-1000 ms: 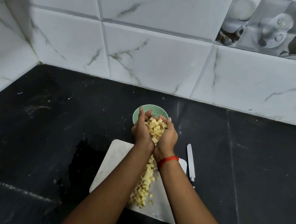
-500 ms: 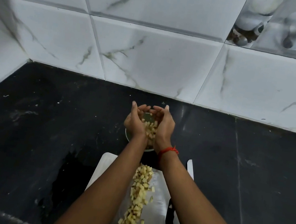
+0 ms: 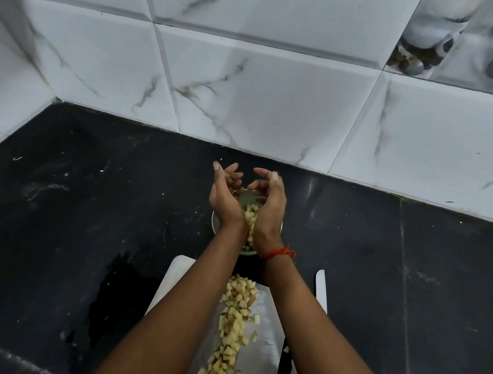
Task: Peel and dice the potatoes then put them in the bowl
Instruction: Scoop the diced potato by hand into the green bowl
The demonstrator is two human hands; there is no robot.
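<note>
Yellow potato dice [image 3: 251, 215] between left hand [image 3: 225, 198], right hand [image 3: 271, 209], both loosely cupped, over bowl [image 3: 214, 224]

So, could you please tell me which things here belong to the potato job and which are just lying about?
Job: left hand, right hand, bowl, diced potato, cutting board, knife beside it.
Lying about: wet patch on the counter, picture tiles.

My left hand [image 3: 225, 198] and right hand [image 3: 269, 210] were cupped over the bowl [image 3: 214, 225], diced potato [image 3: 251, 215] between them; more dice [image 3: 231, 326] lay on the board [image 3: 267, 356].
</note>
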